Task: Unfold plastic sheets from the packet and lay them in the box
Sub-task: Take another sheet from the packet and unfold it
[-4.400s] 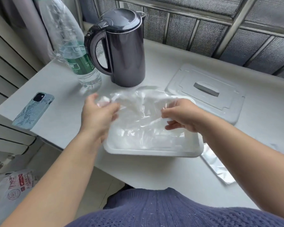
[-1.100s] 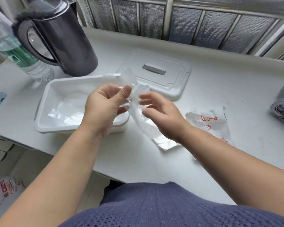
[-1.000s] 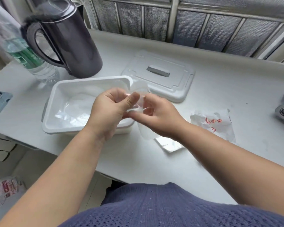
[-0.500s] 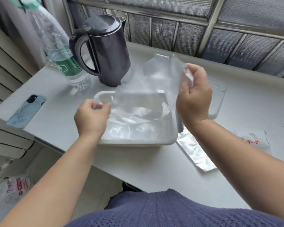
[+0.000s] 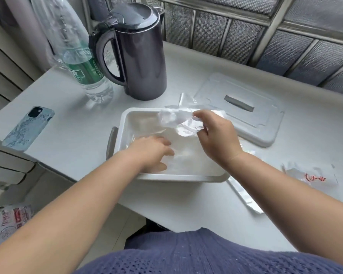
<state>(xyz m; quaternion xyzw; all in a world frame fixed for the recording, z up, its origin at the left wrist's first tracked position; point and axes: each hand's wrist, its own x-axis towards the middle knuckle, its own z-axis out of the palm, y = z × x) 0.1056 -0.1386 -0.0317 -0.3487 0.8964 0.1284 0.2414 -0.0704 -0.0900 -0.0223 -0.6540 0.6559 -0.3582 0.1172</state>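
A white rectangular box (image 5: 125, 123) stands on the white table in front of me. A clear plastic sheet (image 5: 178, 120) lies partly in it, its far end bunched over the back rim. My left hand (image 5: 152, 153) rests flat inside the box, fingers spread on the plastic at the bottom. My right hand (image 5: 216, 137) pinches the bunched end of the sheet above the box's right side. The printed packet (image 5: 313, 175) lies on the table to the right, and a folded clear strip (image 5: 244, 196) lies by the box's front right corner.
A dark kettle (image 5: 141, 56) and a clear water bottle (image 5: 81, 64) stand behind the box on the left. The box's lid (image 5: 240, 107) lies flat at the back right. A phone (image 5: 28, 127) sits near the table's left edge, a printed bag (image 5: 10, 220) on the floor.
The sheet, held spread in the air half a second ago, has come down into the box. My left hand has let go and now lies flat on it; my right hand has lowered.
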